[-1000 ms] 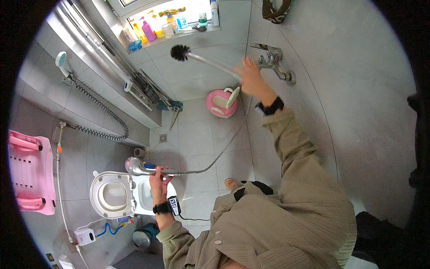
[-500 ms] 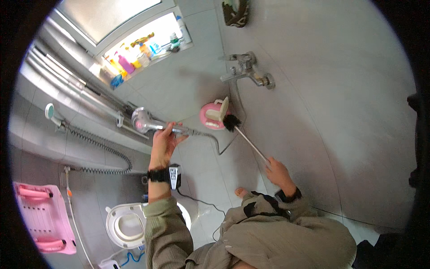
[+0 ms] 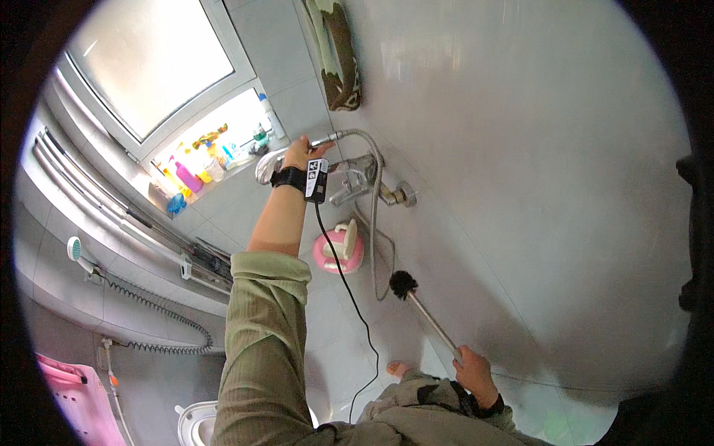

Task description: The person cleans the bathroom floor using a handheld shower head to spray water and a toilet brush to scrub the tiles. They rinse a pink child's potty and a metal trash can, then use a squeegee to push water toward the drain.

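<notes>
Raised toward the wall below the window, my left hand [image 3: 300,154] is closed around the handle of a silver shower head [image 3: 268,166]. From the handle a metal hose [image 3: 375,215] loops over and down past the chrome wall mixer tap [image 3: 362,177]. The shower head is partly covered by my hand and wrist. Low on the right, my right hand [image 3: 476,376] grips the metal handle of a toilet brush [image 3: 403,285]. Its black bristles point up and left, away from me. Between the tap and the brush sits a small pink and cream plastic stool-like object [image 3: 339,251].
Bottles [image 3: 189,176] line the window sill at upper left. A patterned towel [image 3: 342,74] hangs on the wall. At left are a second shower head [image 3: 74,249], a pink plastic seat [image 3: 82,405] and a toilet [image 3: 195,424]. A black cable [image 3: 349,290] trails from my left wrist.
My left hand has lifted the shower head up and away, from above the floor to beside the tap. My right hand keeps the brush, which has moved back from the pink object. The view has shifted.
</notes>
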Motion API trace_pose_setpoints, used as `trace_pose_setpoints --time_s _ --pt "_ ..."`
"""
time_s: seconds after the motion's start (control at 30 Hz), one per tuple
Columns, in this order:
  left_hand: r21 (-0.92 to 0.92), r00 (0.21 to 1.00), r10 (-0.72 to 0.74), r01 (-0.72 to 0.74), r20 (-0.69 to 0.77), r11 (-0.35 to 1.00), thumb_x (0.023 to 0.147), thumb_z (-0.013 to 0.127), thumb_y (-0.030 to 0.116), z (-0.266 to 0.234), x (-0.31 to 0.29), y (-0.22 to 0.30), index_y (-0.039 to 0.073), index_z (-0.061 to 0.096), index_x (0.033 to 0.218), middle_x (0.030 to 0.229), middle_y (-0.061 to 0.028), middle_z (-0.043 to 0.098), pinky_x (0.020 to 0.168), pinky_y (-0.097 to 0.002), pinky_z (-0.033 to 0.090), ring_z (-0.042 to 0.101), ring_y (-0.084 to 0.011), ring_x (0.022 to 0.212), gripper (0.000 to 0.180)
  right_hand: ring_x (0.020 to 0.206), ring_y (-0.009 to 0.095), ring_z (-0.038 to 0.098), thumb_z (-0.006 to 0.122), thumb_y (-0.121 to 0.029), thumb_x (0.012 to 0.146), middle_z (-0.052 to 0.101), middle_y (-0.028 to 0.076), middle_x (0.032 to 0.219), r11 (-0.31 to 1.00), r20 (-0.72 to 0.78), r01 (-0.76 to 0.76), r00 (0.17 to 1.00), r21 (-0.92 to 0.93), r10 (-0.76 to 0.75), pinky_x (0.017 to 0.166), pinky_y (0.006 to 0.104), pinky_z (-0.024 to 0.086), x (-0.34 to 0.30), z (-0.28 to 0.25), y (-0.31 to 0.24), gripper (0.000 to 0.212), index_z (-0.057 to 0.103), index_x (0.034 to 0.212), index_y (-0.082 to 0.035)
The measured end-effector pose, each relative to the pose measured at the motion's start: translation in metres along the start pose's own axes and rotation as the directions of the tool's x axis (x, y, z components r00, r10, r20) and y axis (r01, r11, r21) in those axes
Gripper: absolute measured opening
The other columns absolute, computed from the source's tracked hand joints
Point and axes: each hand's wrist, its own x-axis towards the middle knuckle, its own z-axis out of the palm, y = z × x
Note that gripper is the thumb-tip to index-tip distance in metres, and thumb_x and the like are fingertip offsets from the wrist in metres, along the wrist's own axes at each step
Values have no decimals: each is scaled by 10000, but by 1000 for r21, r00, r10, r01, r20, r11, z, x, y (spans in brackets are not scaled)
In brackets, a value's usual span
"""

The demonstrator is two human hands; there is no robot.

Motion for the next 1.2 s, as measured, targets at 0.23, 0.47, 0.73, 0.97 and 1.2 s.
trace_pose_setpoints --time_s 0.23,0.47,0.73,0.97,1.2 --pt "-108 976 -81 104 202 989 914 408 323 33 43 -51 -4 585 975 942 -178 627 800 -417 456 595 -315 920 377 825 390 575 612 -186 764 596 205 872 999 15 50 999 7 -50 714 463 432 11 3 3 343 511 1052 -29" --pt "-719 804 -180 590 567 369 907 462 326 8 -64 -36 46 559 1016 981 -100 628 808 -415 476 613 -222 888 315 891 386 568 610 -155 758 593 211 948 996 109 70 992 -59 -64 750 473 435 34 8 5 344 502 1059 -29" --pt "-780 741 -261 540 619 -316 917 405 377 90 -370 -147 68 536 1120 1239 -68 521 993 -407 304 446 -187 1179 392 921 391 556 652 -131 676 586 226 975 992 90 108 991 -69 -102 800 434 431 76 29 23 418 528 1049 12" --pt "-697 161 -697 -71 699 -714 901 433 231 81 -736 -115 -13 469 1092 1174 -146 510 978 -492 329 463 -266 1144 312 603 222 565 608 -171 716 579 129 694 993 387 -86 916 -75 108 528 336 440 107 67 14 254 578 884 19" --pt "-806 510 -674 69 535 -587 904 464 347 44 -754 -43 -16 475 1110 1134 -138 536 940 -424 383 501 -237 1099 419 426 208 392 578 7 712 509 127 568 314 483 900 139 303 -865 435 367 317 100 177 -94 70 518 677 11"
